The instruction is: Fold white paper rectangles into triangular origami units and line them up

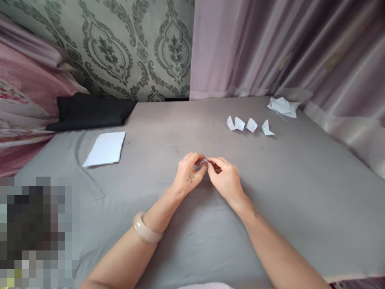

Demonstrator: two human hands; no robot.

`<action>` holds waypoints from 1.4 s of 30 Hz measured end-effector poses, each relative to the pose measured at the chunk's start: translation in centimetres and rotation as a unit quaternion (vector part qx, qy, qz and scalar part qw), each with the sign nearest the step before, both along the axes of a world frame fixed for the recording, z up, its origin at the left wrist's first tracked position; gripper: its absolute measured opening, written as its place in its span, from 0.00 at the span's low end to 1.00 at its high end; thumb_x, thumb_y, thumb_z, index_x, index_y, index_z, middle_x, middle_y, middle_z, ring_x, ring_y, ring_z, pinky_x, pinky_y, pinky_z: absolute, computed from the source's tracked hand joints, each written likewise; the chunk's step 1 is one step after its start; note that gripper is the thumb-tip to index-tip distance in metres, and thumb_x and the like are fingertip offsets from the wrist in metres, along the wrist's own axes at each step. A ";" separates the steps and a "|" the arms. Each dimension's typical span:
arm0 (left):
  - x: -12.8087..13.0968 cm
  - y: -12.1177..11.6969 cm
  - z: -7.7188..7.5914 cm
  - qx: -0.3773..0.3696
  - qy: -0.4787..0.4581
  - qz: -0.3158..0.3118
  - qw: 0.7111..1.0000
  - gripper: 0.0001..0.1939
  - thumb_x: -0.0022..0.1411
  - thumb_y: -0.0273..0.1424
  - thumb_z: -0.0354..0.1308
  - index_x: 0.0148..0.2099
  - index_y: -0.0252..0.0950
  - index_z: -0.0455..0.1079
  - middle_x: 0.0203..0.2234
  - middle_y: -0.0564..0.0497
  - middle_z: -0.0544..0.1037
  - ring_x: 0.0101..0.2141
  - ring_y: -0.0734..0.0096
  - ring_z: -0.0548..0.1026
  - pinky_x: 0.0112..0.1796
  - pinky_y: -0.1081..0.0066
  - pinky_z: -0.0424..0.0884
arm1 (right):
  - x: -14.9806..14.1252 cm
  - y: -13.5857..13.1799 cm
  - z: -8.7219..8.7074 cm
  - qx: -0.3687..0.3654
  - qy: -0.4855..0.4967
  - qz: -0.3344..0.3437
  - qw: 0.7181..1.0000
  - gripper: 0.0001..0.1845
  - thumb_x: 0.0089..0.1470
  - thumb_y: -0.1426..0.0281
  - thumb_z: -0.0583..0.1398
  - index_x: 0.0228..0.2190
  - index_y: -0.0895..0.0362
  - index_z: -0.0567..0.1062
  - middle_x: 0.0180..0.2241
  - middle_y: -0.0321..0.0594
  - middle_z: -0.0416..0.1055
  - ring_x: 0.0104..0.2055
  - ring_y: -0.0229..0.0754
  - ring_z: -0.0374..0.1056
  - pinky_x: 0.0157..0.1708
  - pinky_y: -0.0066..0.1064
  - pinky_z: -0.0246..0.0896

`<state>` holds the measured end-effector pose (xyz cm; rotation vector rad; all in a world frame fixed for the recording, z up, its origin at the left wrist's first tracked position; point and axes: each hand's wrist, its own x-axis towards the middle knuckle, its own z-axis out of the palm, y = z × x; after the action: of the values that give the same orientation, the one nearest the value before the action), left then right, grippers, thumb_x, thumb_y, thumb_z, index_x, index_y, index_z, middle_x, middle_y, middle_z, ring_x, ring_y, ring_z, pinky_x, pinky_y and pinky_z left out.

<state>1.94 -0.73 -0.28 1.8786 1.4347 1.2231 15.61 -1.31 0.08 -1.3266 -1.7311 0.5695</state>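
— Grey cloth (168,233) spreads below the patterned wall (134,44). Where's the small pale piece (205,161)?
— Right of the white paper stack (105,149). Left hand (189,173) and right hand (225,180) each have a grip clamped on it.
— How best to work it?
— Probably steady one side while pinching the other lightly; pressing hard could crumple it.

Held scrap (205,160) whitish, L hand (191,173) dotted dk, R hand (226,180) fainter dots! Folded papers (252,125) wht, paper stack (105,149) wht too, cloth (204,241) plain grey, bangle (146,231) creamy; blk fabric (93,112), wallpaper (141,52) grey-grn w/ dk damask, curtain (255,48) lilac-pink, drape (18,96) pink w/ floral print!
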 end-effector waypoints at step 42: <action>-0.1 -0.4 0.2 0.095 0.056 -0.048 0.993 0.06 0.60 0.25 0.55 0.36 0.37 0.74 0.33 0.48 0.77 0.35 0.70 0.74 0.38 0.70 0.72 | 0.6 -0.2 1.5 -0.158 0.051 -0.033 0.986 0.08 0.49 0.68 0.58 0.28 0.56 0.77 0.27 0.39 0.77 0.29 0.40 0.73 0.33 0.31 0.67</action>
<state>1.82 -1.12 -0.11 2.1485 1.3045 1.2639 16.25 -1.54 1.58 -1.5371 -1.5513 0.8871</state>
